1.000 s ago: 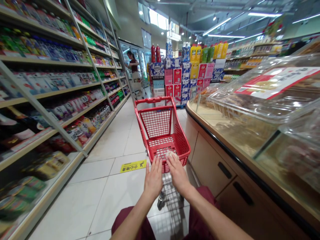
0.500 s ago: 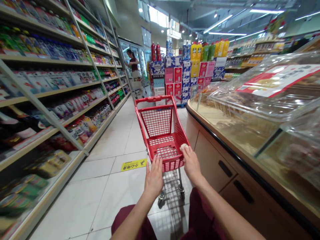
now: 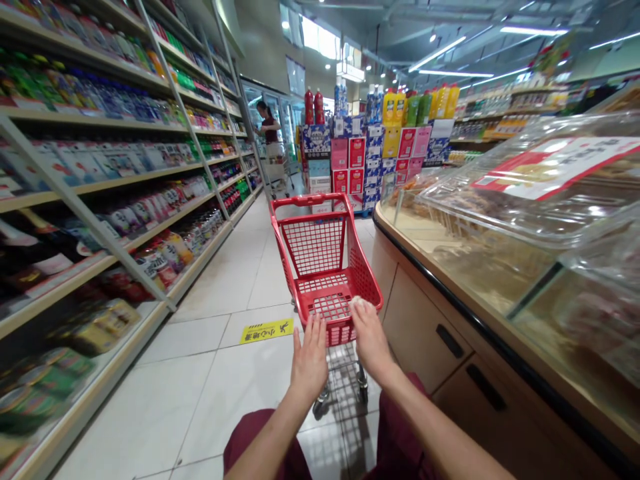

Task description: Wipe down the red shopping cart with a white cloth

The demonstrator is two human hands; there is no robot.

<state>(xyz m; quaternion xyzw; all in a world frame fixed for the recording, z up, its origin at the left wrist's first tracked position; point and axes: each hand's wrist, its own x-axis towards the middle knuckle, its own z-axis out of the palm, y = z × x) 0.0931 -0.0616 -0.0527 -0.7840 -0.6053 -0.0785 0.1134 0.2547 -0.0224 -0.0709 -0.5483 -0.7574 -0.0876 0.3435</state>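
Note:
A small red shopping cart (image 3: 325, 283) stands right in front of me, its basket empty and its wheels on the tiles. My left hand (image 3: 309, 357) is open, fingers stretched out and lying at the near rim of the basket. On the same rim, farther right, my right hand (image 3: 371, 337) presses down with its fingers bent over a white cloth (image 3: 356, 301). Only a little of the cloth shows past the fingertips; I cannot make out if it is fabric or paper.
Drink shelves (image 3: 125, 180) run along the left. A glass-edged food counter (image 3: 500, 287) with clear plastic boxes (image 3: 530, 187) borders the right. Stacked cartons (image 3: 356, 170) stand ahead, near a person (image 3: 270, 127) with another cart. A yellow sticker (image 3: 267, 331) marks the floor.
My right hand has slid left along the cart's near rim with the white cloth, from the right corner closer to my left hand. The left hand stays nearly in place.

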